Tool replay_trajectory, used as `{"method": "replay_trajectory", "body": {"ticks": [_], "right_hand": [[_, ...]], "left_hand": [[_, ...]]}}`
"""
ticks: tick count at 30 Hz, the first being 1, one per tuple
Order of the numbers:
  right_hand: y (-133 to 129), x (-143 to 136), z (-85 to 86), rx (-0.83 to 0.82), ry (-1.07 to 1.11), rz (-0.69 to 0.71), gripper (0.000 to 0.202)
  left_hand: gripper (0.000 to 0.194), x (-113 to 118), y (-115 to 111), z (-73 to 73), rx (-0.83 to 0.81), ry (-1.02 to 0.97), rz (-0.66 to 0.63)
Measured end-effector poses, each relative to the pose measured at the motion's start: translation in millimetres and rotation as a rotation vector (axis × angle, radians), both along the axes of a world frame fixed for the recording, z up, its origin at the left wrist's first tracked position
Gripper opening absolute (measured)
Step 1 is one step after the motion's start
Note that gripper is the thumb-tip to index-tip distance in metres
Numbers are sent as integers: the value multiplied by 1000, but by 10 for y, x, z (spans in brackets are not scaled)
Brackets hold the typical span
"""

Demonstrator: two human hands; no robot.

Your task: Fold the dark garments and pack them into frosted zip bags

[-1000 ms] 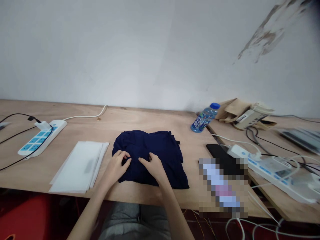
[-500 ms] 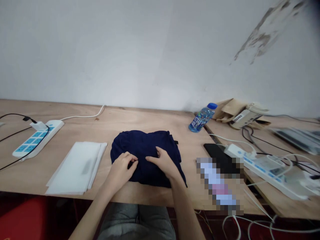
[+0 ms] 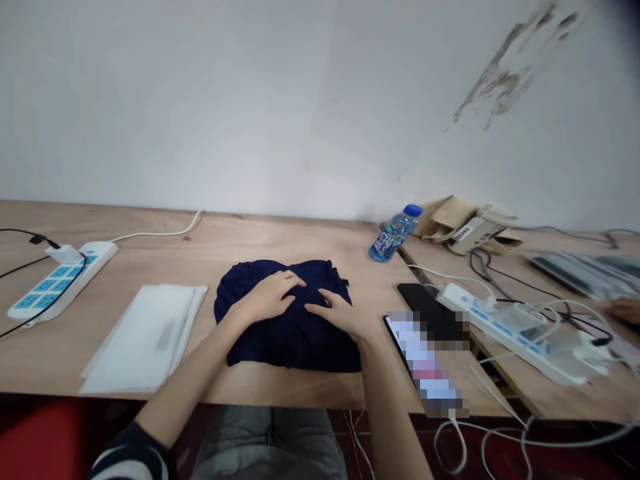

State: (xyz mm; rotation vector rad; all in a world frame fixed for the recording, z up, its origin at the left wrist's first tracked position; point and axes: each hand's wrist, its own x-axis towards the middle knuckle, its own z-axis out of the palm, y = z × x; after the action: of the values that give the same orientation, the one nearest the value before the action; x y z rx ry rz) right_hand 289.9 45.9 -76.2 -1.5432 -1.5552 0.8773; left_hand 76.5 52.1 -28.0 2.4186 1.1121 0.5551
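A folded dark navy cloth garment (image 3: pixel 295 347) lies on the wooden table in front of me; its exact kind does not show. My left hand (image 3: pixel 267 297) rests across its upper middle, fingers stretched toward the right. On its right half lies my right hand (image 3: pixel 337 312), with thumb and fingers apart and pointing left. Both hands touch the fabric without gripping it. A small black tab (image 3: pixel 345 283) sticks out at the garment's upper right edge.
Flat white translucent bags (image 3: pixel 145 340) lie left, near a power strip (image 3: pixel 63 280). To the right are a blue-capped bottle (image 3: pixel 395 233), a blurred lit phone (image 3: pixel 425 363), a black phone-like slab (image 3: pixel 430 310), another power strip (image 3: pixel 510 337) and cables. Behind them stands a beige cup (image 3: pixel 483 227).
My left hand has moved up and right over the garment, its fingers straightening from a curled pose. My right hand stays on the right half. The view has shifted slightly right.
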Motion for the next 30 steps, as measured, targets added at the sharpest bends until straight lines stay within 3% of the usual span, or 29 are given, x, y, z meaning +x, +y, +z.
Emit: {"method": "replay_trajectory", "body": {"ticks": [2, 4, 7, 10, 14, 17, 21, 24, 30], "right_hand": [[-29, 9, 7, -70, 11, 121, 50], [-68, 7, 21, -105, 14, 162, 49], [-189, -28, 27, -76, -35, 77, 42], [-393, -98, 7, -84, -141, -28, 45], [-637, -217, -22, -155, -276, -110, 61], [-701, -314, -42, -133, -335, -153, 59], [-733, -461, -109, 174, -401, -217, 51], [-815, -561, -195, 420, -431, -140, 50], [-1040, -599, -389, 670, -437, 13, 52]], "left_hand": [[54, 125, 256, 40, -69, 110, -192], [63, 258, 458, 72, -159, 260, -292], [56, 407, 629, 79, -212, 361, -317], [38, 446, 654, 29, -201, 345, -317], [24, 367, 593, -50, -154, 250, -303], [17, 255, 551, -65, -120, 165, -273], [16, 45, 471, -54, -113, 70, -208], [21, -141, 335, -72, -102, 5, -132], [28, -469, -159, -256, 14, -106, 72]]}}
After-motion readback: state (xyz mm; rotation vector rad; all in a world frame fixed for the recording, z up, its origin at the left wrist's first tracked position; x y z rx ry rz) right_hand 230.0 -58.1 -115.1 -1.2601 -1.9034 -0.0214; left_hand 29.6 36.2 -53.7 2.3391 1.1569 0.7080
